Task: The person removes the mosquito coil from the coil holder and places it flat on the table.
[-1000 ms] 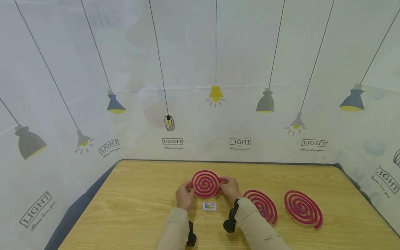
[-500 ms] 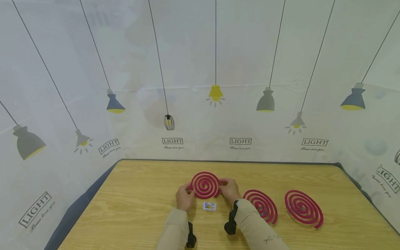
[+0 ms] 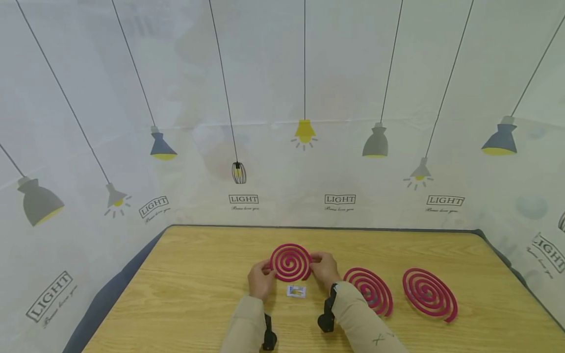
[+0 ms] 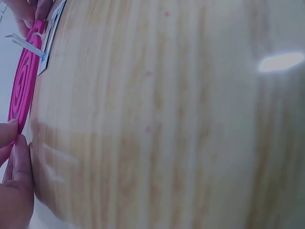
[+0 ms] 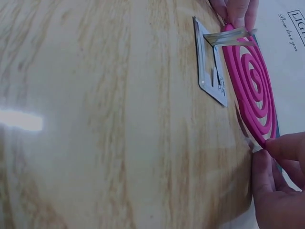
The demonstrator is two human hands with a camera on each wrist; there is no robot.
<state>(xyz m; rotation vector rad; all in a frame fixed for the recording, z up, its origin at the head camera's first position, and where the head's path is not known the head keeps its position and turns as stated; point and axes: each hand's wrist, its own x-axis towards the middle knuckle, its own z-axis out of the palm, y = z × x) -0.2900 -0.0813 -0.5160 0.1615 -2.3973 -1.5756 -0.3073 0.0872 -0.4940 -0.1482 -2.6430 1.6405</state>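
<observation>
A magenta mosquito coil (image 3: 290, 263) is held between both hands over the middle of the table. My left hand (image 3: 261, 280) pinches its left rim between thumb and fingers, while my right hand (image 3: 325, 269) pinches the right rim. Just on the near side lies a small flat metal coil stand (image 5: 200, 62), its bent-up prong (image 5: 231, 36) pointing toward the coil. In the right wrist view that prong overlaps the coil; whether they touch I cannot tell. Parts of the fingers behind the coil are hidden.
Two more magenta coils lie to the right: a nearer coil (image 3: 375, 289), partly covered by the right sleeve, and a farther coil (image 3: 430, 294). Something grey shows at their centres. Behind the wooden table (image 3: 198, 274) hangs a pale sheet (image 3: 282, 171) printed with lamps.
The held coil has come down slightly toward the near side and its face has turned a little. Both hands keep their grip; the stand and other coils stay put.
</observation>
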